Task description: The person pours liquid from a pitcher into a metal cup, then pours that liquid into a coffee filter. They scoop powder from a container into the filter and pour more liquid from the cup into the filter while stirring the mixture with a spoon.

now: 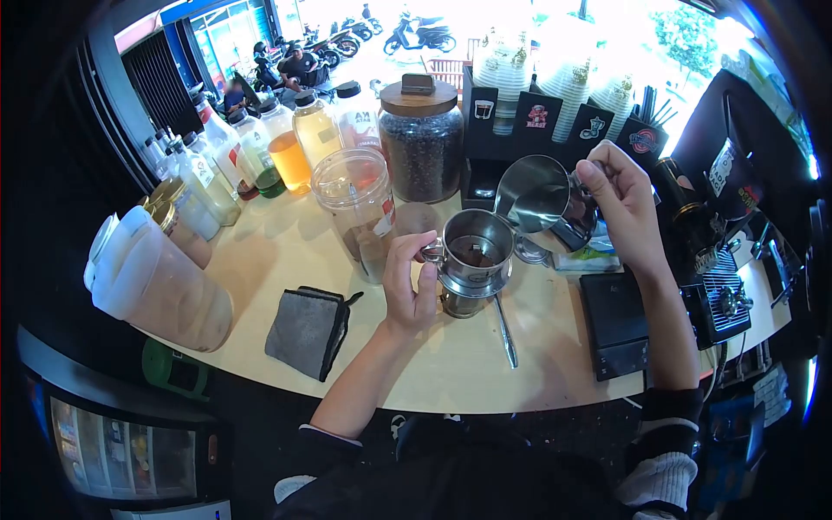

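Observation:
My left hand (409,290) pinches the small side handle of a metal drip coffee filter (472,276), which has dark contents inside. The filter sits upright on a small metal cup (461,305). Above and to the right, my right hand (626,204) grips the handle of a steel pitcher (530,184), tilted with its mouth toward the filter. No stream shows between the two. Below the filter, a metal spoon (505,334) lies on the table. A round metal piece (531,251) is just right of the filter.
A folded grey cloth (303,334) and a plastic pitcher (165,282) are on the left. Behind stand a clear jar (354,199), a coffee bean jar (422,143), several bottles (286,152) and a cup rack (537,117). A black scale (614,325) lies right.

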`<state>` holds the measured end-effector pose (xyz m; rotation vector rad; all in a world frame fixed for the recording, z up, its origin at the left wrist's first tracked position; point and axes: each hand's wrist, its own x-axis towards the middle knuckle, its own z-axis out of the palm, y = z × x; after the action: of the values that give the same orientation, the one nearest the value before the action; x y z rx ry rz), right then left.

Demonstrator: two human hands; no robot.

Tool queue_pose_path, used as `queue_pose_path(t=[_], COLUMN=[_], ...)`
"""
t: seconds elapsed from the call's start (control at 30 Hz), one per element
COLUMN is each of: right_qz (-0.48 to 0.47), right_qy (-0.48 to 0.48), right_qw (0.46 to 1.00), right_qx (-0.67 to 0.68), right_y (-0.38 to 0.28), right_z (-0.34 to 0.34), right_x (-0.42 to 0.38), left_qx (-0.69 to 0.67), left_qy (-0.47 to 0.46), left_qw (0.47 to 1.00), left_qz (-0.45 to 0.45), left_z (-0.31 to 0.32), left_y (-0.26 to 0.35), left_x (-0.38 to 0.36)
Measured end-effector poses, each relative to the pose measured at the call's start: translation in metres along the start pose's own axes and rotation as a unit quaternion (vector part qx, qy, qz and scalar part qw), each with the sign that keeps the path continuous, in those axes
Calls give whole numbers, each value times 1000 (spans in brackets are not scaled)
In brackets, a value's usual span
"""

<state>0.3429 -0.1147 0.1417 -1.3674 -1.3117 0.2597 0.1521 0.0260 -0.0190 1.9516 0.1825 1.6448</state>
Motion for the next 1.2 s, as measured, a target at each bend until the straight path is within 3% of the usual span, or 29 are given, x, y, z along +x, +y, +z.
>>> queue_pose_path(t=[0.3,0.47,0.8,1.07,1.2], right_qz=[12,-22,18,-16,2], right_qy=[-19,-35,-44,-36,-33], right_qw=[999,996,998,994,999], right_qx=[25,-73,-32,-97,-31], right_y=[-14,-14,-25,-21,-21], right_z=[7,10,15,9,14], right_x=[-5,-3,-5,-7,-8], left_qx=[11,15,-3,12,9], left_qy=[-13,-12,17,-11,-9], left_qw=[1000,1000,1000,1000,1000], left_qz=[-12,-14,9,-14,-16], left_z=[-1,-1,1,-1,-1], left_y=[3,5,4,6,5], left_x=[0,0,3,1,1])
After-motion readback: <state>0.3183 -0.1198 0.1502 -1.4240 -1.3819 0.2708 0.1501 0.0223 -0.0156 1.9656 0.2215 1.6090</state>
